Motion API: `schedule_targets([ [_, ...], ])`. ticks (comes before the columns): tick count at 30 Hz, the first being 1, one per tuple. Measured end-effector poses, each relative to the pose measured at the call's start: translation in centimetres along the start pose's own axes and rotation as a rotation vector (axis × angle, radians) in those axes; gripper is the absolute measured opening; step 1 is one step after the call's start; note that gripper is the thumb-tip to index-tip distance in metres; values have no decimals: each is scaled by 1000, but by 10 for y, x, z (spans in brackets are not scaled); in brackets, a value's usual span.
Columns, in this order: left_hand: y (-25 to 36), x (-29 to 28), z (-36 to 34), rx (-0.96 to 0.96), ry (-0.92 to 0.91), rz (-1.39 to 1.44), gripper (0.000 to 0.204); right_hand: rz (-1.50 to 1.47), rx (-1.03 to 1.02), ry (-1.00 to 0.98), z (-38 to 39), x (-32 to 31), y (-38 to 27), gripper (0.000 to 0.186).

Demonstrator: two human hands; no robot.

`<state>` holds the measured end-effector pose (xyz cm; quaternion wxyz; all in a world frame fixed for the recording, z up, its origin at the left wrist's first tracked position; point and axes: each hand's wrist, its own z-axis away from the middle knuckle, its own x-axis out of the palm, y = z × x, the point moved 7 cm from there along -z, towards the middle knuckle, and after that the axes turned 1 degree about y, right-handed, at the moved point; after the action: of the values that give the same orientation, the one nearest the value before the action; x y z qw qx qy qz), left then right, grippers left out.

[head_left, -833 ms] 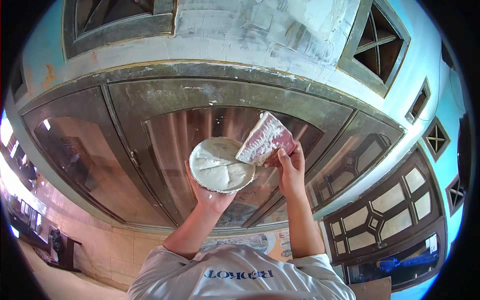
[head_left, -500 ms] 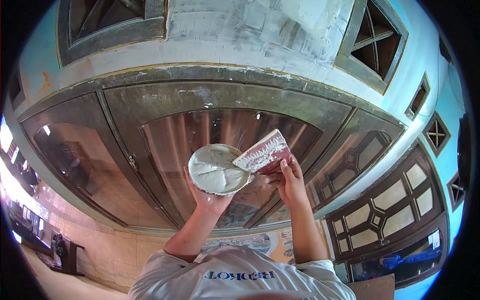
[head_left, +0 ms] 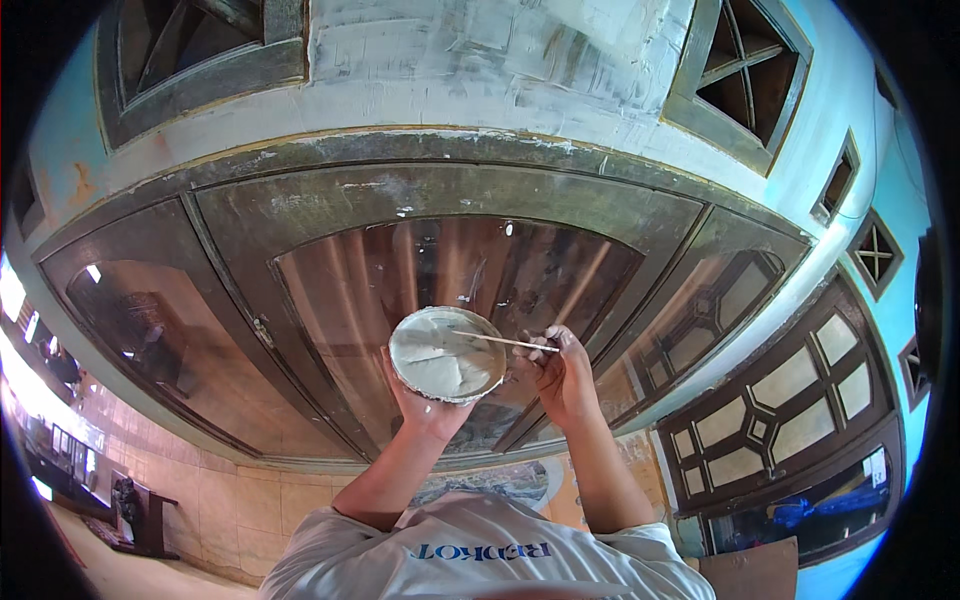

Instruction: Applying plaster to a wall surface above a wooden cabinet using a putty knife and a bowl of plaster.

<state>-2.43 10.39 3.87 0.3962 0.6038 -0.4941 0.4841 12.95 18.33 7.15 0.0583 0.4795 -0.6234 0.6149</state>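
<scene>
a patchy white and grey coated wall [head_left: 480,75] fills the top of the view. below it spreads a wide dark brown wooden frame [head_left: 450,185] with an arched, reflective glass pane [head_left: 345,270] set in its middle part. off to the right stands a dark brown wooden door [head_left: 735,450] with pale panes. a loose white shirt [head_left: 480,560] with dark lettering covers the person's body at the lower edge.

in front of the glass, a round shallow bowl with a crusted pale rim [head_left: 465,400] sits nearly level, tipped enough to show its inside. smooth off-white paste [head_left: 440,362] fills most of it, creased across the surface.

the left hand [head_left: 425,410] cups the bowl from beneath, at its lower left, bearing it. the right hand [head_left: 566,382], just right of the bowl and apart from its rim, pinches a thin flat tool with a pale straight edge [head_left: 515,343] between thumb and fingers.

seen edge-on, the tool has its visible line running left to right, sloping slightly down toward the right hand, the nearer one. its left end lies over the paste; whether it touches, i cannot tell.
</scene>
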Motion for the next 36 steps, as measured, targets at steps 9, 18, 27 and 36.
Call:
schedule_targets([
  [9,-12,-3,3,-45,62,-71,82,52,-15,19,0,-4,1,35],
  [18,-18,5,7,-86,11,-23,84,95,6,117,5,2,-1,58],
  [27,-19,1,11,-64,59,-40,79,142,-253,105,-28,28,-61,48],
  [36,-15,12,20,-53,-19,-33,72,347,-764,63,-115,136,-224,42],
])
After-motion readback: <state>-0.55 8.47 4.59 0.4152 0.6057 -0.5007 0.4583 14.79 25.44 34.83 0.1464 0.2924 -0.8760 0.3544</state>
